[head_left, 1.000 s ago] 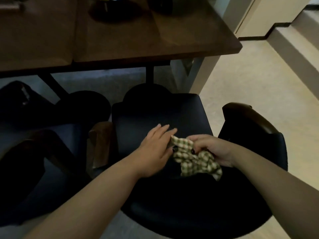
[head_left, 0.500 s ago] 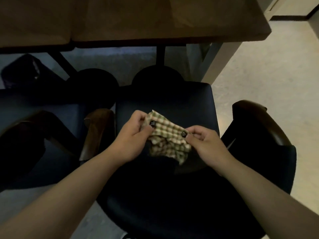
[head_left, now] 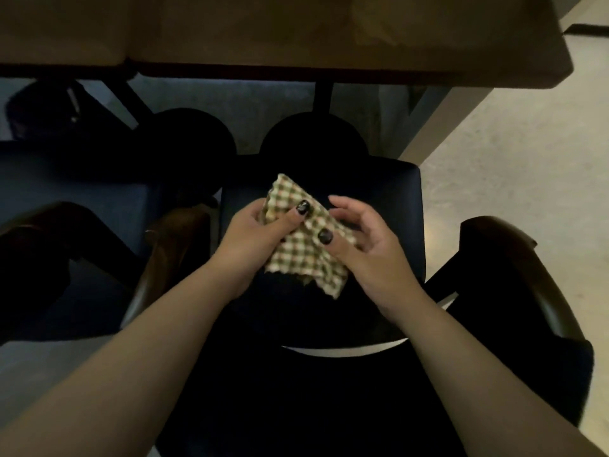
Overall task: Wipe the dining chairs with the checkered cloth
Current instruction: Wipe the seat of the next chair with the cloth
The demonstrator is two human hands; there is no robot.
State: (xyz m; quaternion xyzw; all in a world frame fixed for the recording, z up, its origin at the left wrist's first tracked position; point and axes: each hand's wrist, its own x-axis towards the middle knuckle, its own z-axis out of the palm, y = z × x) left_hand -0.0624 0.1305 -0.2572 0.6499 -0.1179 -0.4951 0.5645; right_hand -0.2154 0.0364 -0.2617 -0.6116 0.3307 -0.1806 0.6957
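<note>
The checkered cloth hangs over the dark chair seat, pinched by the left hand at nine o'clock and the right hand at three.

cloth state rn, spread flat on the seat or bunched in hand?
Bunched, off the seat. The checkered cloth hangs crumpled between the left hand and right hand, both thumbs pinching it above the chair seat.

The table runs off the top edge. The cloth is partly covered by both thumbs. The neighbouring chair is lost in shadow.
</note>
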